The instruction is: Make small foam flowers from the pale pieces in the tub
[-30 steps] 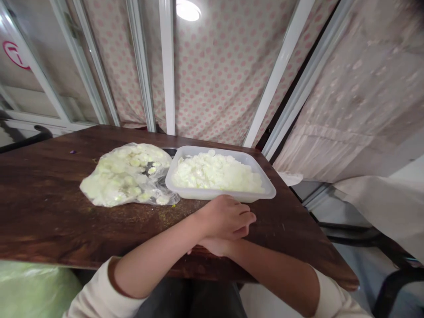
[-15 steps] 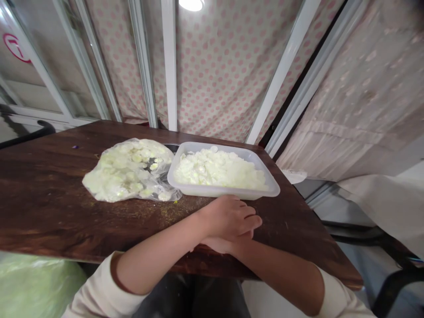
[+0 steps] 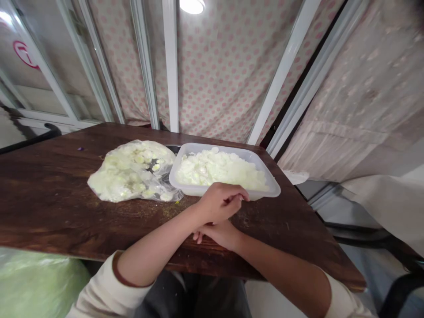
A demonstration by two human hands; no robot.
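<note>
My left hand (image 3: 224, 201) is raised a little in front of a white plastic tub (image 3: 212, 190), its fingers curled in and the thumb against them. Whether anything sits in that curl is hidden. Beneath its wrist my right hand (image 3: 218, 233) reaches across to the left near the table edge, holding nothing visible, with its fingertips loosely extended. Thin pale green-white slices (image 3: 218, 170), like a sliced vegetable, heap up in the tub. Left of it lies a clear plastic bag (image 3: 127, 172) of similar pale pieces.
Dark wooden table (image 3: 49, 198) with yellowish crumbs in front of the bag. A dark tray edge (image 3: 172, 149) shows behind the bag and tub. A large bag of pale green material (image 3: 39, 282) stands below at left. Dotted curtain (image 3: 225, 66) and window frames lie beyond.
My left hand has lifted off my right hand and moved up toward the tub, curling its fingers. My right hand has shifted slightly left and up, so its fingertips now show.
</note>
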